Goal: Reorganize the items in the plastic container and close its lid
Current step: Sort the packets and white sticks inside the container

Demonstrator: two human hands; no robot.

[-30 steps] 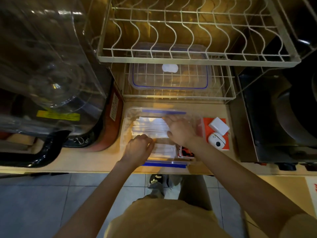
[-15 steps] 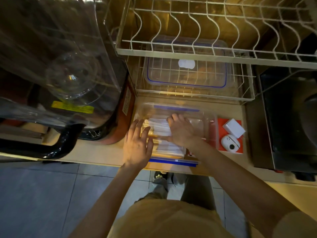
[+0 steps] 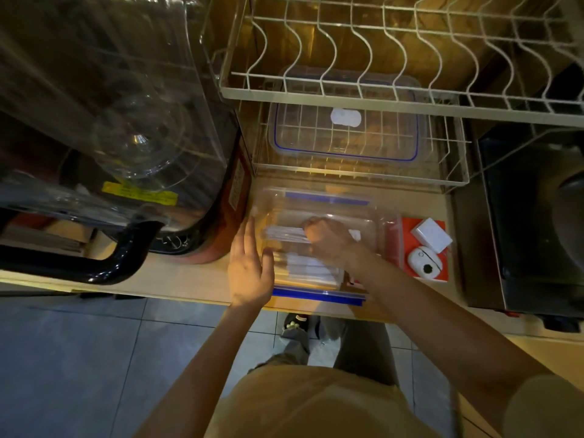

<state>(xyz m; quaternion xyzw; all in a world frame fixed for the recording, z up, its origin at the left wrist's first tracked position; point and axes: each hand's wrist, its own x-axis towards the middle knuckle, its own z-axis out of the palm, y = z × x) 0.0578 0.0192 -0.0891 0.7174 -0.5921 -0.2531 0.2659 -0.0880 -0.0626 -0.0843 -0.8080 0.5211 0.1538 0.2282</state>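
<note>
Head cam: left hand (image 3: 249,267) had slid off the packets (image 3: 303,267), flat beside container (image 3: 373,216); right hand (image 3: 328,238) curled, gripping packets inside. Lid (image 3: 344,134) not yet on.

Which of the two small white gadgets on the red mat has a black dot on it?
The rounded white gadget, nearer the counter's front edge. The white boxy gadget behind it is plain, with flat sides and no dot.

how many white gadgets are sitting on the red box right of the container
2: a white square block at the far side of the red box, and a white rounded device with a dark spot nearer the counter edge. Nothing else shows on it.
</note>
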